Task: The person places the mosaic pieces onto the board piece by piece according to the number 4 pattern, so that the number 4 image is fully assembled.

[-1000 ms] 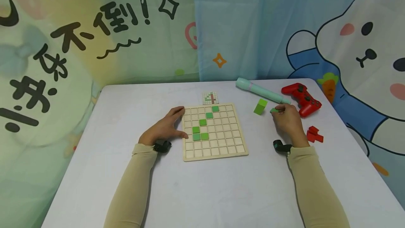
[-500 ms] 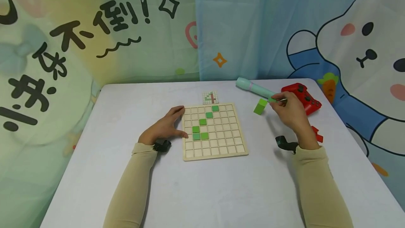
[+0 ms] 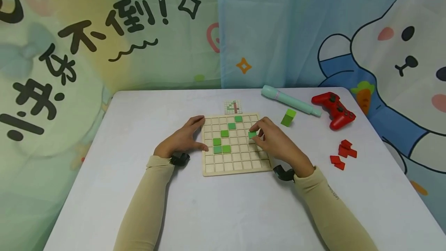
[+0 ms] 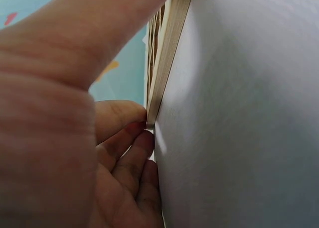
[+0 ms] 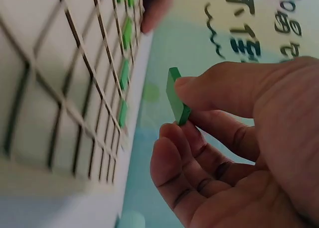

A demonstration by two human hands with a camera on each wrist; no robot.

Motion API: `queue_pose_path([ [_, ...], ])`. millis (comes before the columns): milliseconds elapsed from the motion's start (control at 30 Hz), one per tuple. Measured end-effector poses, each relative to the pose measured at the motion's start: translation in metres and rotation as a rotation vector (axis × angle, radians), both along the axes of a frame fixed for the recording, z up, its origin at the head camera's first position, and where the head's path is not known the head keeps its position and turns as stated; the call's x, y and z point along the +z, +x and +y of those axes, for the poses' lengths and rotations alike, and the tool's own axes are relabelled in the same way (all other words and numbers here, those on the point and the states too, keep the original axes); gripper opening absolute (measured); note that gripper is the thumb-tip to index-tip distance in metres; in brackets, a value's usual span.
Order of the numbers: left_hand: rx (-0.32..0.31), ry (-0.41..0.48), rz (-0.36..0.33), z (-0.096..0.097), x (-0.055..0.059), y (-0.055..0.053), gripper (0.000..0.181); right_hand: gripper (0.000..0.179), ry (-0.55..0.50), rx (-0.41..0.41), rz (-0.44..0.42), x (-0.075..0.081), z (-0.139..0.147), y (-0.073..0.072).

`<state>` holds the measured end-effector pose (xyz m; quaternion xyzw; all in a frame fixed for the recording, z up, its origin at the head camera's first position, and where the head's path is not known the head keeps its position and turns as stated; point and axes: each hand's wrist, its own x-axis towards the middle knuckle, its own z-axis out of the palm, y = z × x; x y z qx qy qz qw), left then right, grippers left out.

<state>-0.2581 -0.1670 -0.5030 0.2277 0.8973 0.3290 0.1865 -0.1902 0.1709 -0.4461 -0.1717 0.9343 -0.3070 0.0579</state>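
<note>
A wooden grid board [image 3: 237, 165] lies on the white table with several green square tiles [image 3: 224, 133] set in its cells. My right hand [image 3: 278, 142] is over the board's right part. It pinches a green tile [image 5: 178, 96] between thumb and fingers, and in the right wrist view that tile is held apart from the grid. My left hand [image 3: 181, 138] rests against the board's left edge, thumb and fingers spread along it. The left wrist view shows the fingers [image 4: 132, 163] touching the board's side [image 4: 169, 54] near a corner.
A small printed pattern card [image 3: 232, 107] lies behind the board. To the right are a lime green block [image 3: 288, 117], a mint-coloured tube [image 3: 290, 100], a red game controller [image 3: 334, 110] and several red pieces [image 3: 347, 149]. A printed curtain [image 3: 167, 65] hangs behind the table.
My right hand has picked up the green tile near the mint-coloured tube and carried it left over the board. More red pieces are now uncovered. The left hand stays at the board's edge.
</note>
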Motion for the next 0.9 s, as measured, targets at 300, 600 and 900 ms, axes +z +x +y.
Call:
queue_pose_path([
  [300,0.0,-0.008,0.0,0.001,0.003,0.001,0.118,0.022,0.082,0.072,-0.039,-0.021,-0.036,0.012],
  [600,-0.019,-0.026,0.03,0.001,0.004,-0.002,0.119,0.019,0.076,0.051,0.014,-0.03,-0.051,0.014],
  [900,-0.022,-0.03,0.02,0.0,0.001,-0.003,0.12,0.015,0.141,0.039,0.067,-0.032,-0.055,0.016],
])
